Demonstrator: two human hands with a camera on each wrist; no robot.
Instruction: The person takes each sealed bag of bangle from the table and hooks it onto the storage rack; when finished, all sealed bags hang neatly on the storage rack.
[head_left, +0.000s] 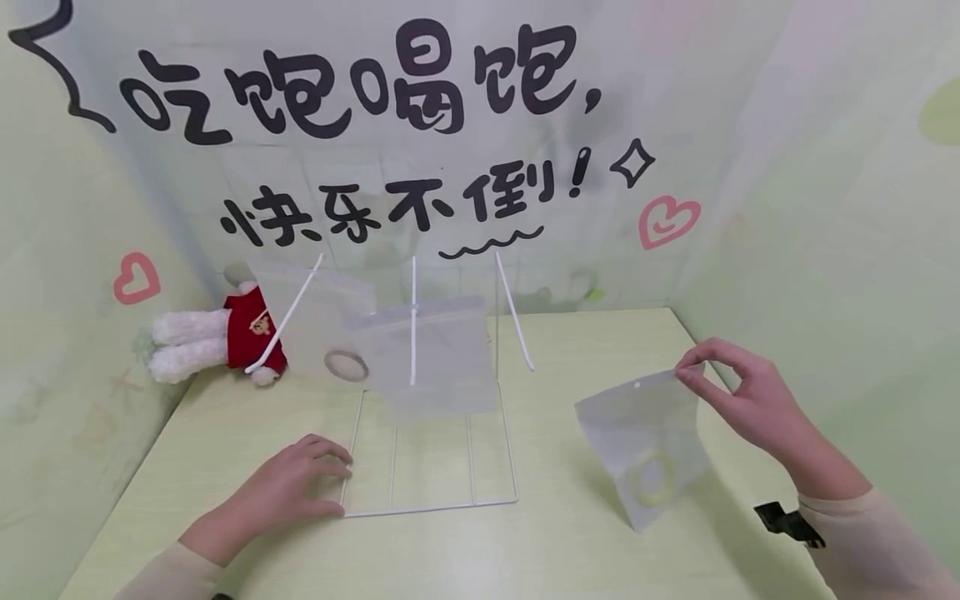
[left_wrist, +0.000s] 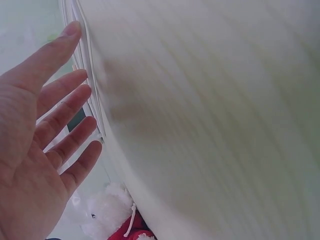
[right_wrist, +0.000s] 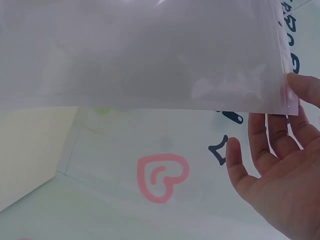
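My right hand (head_left: 765, 408) pinches the top corner of a clear plastic bag (head_left: 622, 417) between thumb and fingers, raised above the table's right side. A pale yellow ring (head_left: 670, 473) shows low in that bag. A white wire display rack (head_left: 431, 507) stands mid-table with three prongs. One clear bag (head_left: 450, 358) hangs about the middle prong (head_left: 413, 342). Behind the left prong (head_left: 288, 312) is another bag (head_left: 307, 292) with a brownish ring (head_left: 329, 367). Extended fingers of my left hand (head_left: 281, 483) touch the rack's left side wire; the left wrist view shows them spread.
A white plush toy in a red top (head_left: 243, 329) lies at the table's back left. Printed walls stand behind and on both sides of the pale table (head_left: 420, 558). The right prong (head_left: 514, 312) sticks out toward me with no bag on it.
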